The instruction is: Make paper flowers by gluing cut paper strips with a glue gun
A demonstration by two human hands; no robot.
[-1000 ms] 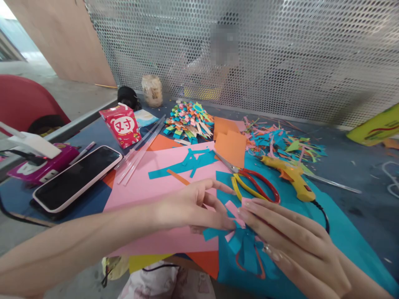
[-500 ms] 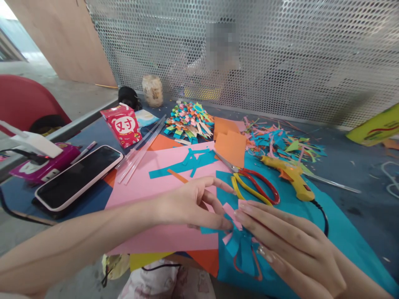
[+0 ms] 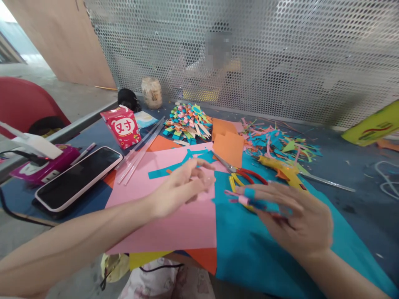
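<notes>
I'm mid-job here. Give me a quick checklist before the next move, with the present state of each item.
1. Right hand has a grip on the pink-and-blue paper piece: ok, held between fingers and thumb.
2. Left hand free: ok as far as the blur allows; nothing shows in its fingers, over the pink sheet.
3. Scissors out of both hands: ok, lying beyond the right hand, which partly hides their handles.
4. Pink sheet clear of scraps: not ok, blue strips lie on it.
5. Glue gun cool: cannot tell; it lies beyond the right hand, heat not visible.
</notes>
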